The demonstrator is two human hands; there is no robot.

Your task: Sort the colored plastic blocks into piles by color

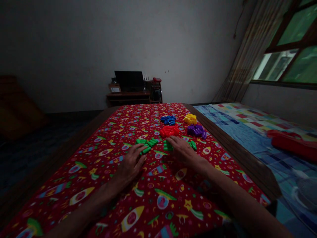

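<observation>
My left hand rests at the near left of a loose group of small green plastic pieces. Its fingers reach forward to the pieces, and the thumb stands apart. My right hand lies over a second green group, fingers stretched out and partly covering it; more green pieces show on its right side. Just beyond are glossy piles sorted by colour: red pieces, blue pieces, yellow pieces and purple pieces. The exact kind of piece is too small to make out.
A red patterned cloth covers the long wooden table. To the right is a bed with a red item and a fan near it. A desk with a monitor stands at the far wall.
</observation>
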